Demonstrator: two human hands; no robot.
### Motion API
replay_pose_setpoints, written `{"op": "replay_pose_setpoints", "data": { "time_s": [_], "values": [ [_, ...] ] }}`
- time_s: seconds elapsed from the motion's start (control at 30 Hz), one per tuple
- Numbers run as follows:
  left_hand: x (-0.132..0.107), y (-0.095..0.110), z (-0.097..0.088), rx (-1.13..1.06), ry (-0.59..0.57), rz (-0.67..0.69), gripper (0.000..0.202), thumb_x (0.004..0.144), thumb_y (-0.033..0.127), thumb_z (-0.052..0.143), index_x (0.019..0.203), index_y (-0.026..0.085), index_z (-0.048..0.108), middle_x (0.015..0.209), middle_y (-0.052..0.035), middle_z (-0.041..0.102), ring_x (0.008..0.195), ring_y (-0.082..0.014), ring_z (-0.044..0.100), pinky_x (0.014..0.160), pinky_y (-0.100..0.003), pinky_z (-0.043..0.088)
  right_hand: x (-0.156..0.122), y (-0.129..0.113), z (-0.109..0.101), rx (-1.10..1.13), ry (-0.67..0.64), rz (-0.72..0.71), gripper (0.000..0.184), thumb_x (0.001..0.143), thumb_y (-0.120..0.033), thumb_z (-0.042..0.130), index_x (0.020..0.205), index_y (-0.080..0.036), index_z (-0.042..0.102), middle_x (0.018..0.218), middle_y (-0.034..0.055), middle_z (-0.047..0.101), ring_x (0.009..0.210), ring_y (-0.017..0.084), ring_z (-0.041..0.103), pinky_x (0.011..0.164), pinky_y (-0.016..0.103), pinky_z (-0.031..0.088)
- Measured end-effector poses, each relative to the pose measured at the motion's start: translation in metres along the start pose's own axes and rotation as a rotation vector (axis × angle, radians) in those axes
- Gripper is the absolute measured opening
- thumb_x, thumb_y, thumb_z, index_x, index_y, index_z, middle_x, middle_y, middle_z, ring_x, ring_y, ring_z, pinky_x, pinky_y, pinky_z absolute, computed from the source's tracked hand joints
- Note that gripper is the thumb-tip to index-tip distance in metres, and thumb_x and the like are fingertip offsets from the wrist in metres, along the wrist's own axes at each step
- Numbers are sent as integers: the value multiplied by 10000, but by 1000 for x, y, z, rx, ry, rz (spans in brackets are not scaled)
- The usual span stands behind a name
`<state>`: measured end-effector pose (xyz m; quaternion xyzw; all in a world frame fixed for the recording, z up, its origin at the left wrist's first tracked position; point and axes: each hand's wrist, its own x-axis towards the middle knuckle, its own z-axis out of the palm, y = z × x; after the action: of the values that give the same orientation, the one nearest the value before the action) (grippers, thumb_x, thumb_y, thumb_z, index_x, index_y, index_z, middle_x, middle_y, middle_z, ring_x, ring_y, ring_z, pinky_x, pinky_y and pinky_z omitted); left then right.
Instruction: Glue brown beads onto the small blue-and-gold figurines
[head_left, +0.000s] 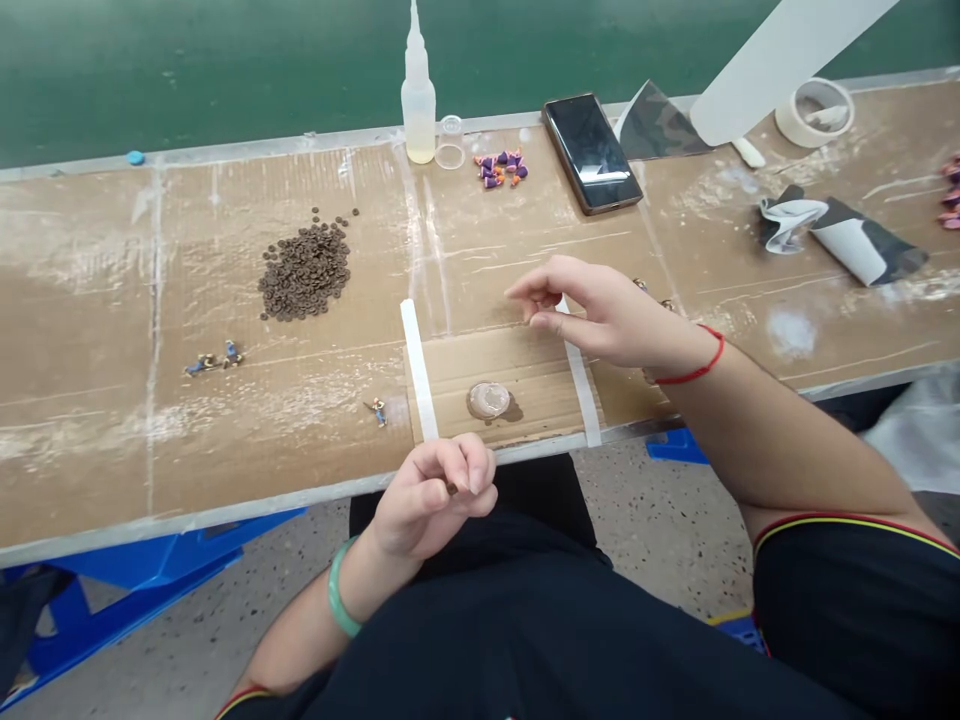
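My left hand (436,492), at the table's front edge, pinches a small brown disc (451,489) between thumb and fingers. It looks like the discs in the brown pile (306,272) farther left. Over the cardboard piece (517,355) hovers my right hand (581,305), its fingers curled in towards the thumb; anything between them is too small or hidden to make out. A pale round lump (489,400) lies on the cardboard between two white tape strips. Close to the left strip lies a tiny painted figurine (378,411). More figurines (216,358) lie farther left.
Along the back stand a dropper bottle (418,110), a clear ring cap (450,155), small purple-orange pieces (501,168) and a phone (592,153). To the right are a tape roll (787,118) and crumpled dark-and-white sheets (862,240). Small pieces sit partly behind my right wrist.
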<state>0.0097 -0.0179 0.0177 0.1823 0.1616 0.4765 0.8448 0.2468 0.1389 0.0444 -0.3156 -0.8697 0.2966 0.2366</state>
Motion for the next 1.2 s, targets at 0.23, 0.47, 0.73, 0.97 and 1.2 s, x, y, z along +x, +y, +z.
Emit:
{"op": "replay_pose_setpoints", "data": {
  "time_s": [0.23, 0.47, 0.73, 0.97, 1.2],
  "values": [
    [3, -5, -2, 28, 28, 29, 158, 798, 400, 809, 772, 253, 758, 699, 12, 468, 591, -102, 300, 592, -282, 315, -23, -17, 8, -245, 12, -59, 134, 986, -156, 477, 937, -202, 593, 900, 47, 635, 809, 183, 610, 714, 324, 497],
    [3, -9, -5, 56, 49, 57, 195, 796, 397, 821, 753, 224, 741, 718, 12, 478, 652, -106, 388, 704, -278, 425, -53, -26, 41, -336, 374, 28, 164, 982, -122, 466, 989, -222, 596, 948, 46, 676, 852, 191, 663, 731, 324, 530],
    [3, -9, -6, 42, 20, 60, 185, 819, 391, 803, 778, 226, 731, 740, 15, 473, 696, -104, 424, 763, -270, 433, -52, -30, 47, 395, 700, 453, 199, 999, -385, 632, 919, -207, 594, 835, 21, 715, 752, 147, 729, 660, 250, 575],
    [3, -9, -5, 90, 14, 85, 253, 822, 413, 793, 722, 211, 678, 727, 12, 461, 682, -110, 402, 720, -278, 414, -47, -38, 46, 749, 714, 519, 389, 914, -530, 734, 908, -217, 503, 771, 7, 749, 642, 146, 728, 556, 216, 558],
    [1, -10, -5, 92, 40, 91, 226, 812, 414, 802, 740, 224, 704, 733, 7, 459, 696, -124, 405, 724, -291, 418, -49, -52, 48, 750, 700, 453, 387, 952, -542, 690, 925, -230, 462, 694, -25, 720, 480, 106, 631, 475, 202, 490]
  ]
}}
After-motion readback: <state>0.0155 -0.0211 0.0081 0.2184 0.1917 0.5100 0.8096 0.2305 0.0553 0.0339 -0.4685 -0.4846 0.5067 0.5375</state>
